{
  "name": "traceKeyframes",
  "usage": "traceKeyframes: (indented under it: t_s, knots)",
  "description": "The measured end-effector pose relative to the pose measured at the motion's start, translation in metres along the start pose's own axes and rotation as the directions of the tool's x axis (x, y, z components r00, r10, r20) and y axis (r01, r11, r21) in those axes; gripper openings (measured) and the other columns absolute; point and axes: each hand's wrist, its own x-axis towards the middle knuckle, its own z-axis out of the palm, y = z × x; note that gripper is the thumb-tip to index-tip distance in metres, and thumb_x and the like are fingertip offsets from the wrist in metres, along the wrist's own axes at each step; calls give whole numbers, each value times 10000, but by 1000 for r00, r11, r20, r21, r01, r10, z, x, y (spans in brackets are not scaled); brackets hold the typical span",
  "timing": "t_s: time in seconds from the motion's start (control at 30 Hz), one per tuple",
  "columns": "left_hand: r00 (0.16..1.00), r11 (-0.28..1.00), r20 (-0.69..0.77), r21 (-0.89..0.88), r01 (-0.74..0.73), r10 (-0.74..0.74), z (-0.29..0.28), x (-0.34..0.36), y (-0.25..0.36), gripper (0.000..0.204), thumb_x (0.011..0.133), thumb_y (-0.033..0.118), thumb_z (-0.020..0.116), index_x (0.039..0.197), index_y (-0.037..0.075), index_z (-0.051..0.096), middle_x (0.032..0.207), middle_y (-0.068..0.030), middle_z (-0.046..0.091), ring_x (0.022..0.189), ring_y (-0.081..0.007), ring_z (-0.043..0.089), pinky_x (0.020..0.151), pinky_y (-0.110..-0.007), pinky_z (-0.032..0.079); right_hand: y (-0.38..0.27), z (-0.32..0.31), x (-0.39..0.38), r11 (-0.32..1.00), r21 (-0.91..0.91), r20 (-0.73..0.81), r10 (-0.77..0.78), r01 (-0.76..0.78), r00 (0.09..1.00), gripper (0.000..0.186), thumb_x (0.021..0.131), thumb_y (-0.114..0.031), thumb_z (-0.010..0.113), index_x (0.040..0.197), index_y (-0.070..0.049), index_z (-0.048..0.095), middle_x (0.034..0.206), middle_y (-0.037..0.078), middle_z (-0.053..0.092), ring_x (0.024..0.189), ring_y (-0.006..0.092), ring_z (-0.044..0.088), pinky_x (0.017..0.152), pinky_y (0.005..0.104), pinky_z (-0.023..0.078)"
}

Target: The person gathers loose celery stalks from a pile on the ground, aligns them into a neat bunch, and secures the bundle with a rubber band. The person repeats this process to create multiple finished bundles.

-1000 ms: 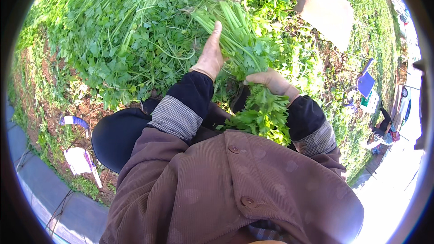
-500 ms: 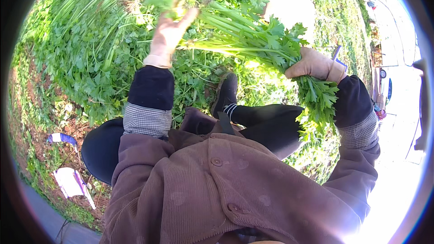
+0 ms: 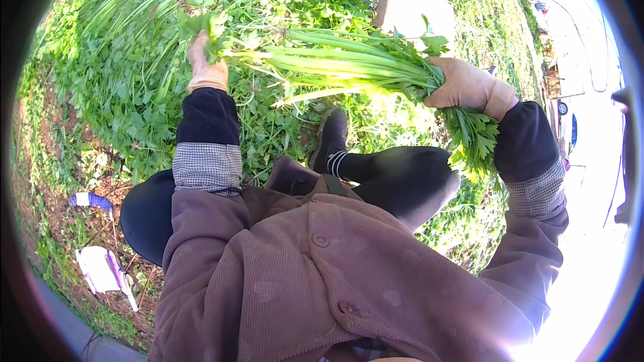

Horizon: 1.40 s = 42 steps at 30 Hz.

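Observation:
My left hand (image 3: pixel 205 67), in what looks like a thin beige glove, is at upper left, fingers closed on some small celery leaves (image 3: pixel 201 25) that partly hide them. My right hand (image 3: pixel 459 86), gloved alike, grips a large celery bunch (image 3: pixel 342 59) where stalks turn to foliage. The pale stalks lie sideways, their root ends reaching toward my left hand; whether they touch it I cannot tell. Dark green leaves (image 3: pixel 469 137) droop below my right fist. Behind and left lies a broad spread of cut celery (image 3: pixel 107 60).
A pale board or sack (image 3: pixel 412 5) lies beyond the bunch. My booted foot (image 3: pixel 332 135) and bent knees are below. At left are a blue curved object (image 3: pixel 94 202) and a white-and-purple item (image 3: pixel 100 269) on soil. A vehicle (image 3: pixel 567 124) stands at far right.
My hands have moved apart. The left left the stalks and went up-left with small leaves; the right carried the bunch rightward, turning it more level. My boot and right leg came into view.

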Motion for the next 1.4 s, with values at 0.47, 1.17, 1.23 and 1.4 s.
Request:
traceKeyframes:
  t_s: [0.47, 1.17, 1.23, 1.4]
  knots:
    - [415, 715, 771, 621, -321, -484, 83, -132, -42, 422, 955, 300, 692, 1250, 11, 608, 1212, -96, 665, 1123, -185, 625, 1024, -302, 475, -47, 17, -5, 698, -711, -207, -92, -85, 974, 640, 725, -190, 697, 1344, -88, 572, 1053, 202, 709, 1015, 359, 674, 909, 435, 521]
    - [765, 511, 638, 632, -583, 83, 32, -43, 28, 480, 879, 403, 753, 1191, 54, 648, 1133, -99, 626, 1091, -211, 551, 928, -349, 443, -5, 13, -42, 351, -919, -367, -602, -178, 709, 716, 796, 38, 610, 1434, -261, 481, 1186, 55, 616, 1030, 292, 653, 850, 416, 552]
    - [483, -8, 875, 483, -876, -36, 58, -68, 18, 749, 888, 580, 659, 1379, 33, 521, 1477, -230, 450, 1401, -356, 393, 1183, -519, 316, -13, 16, -44, 318, -932, -344, -632, -172, 694, 709, 794, 36, 612, 1428, -254, 485, 1186, 51, 617, 1025, 295, 654, 850, 416, 553]
    - [195, 194, 965, 160, -968, 174, 79, -150, -23, 646, 772, 477, 818, 1234, 67, 631, 1225, -154, 649, 1200, -306, 581, 1075, -439, 427, -24, 33, -44, 338, -934, -327, -670, -118, 667, 719, 774, 32, 637, 1421, -245, 488, 1192, 43, 619, 1032, 277, 655, 854, 397, 555]
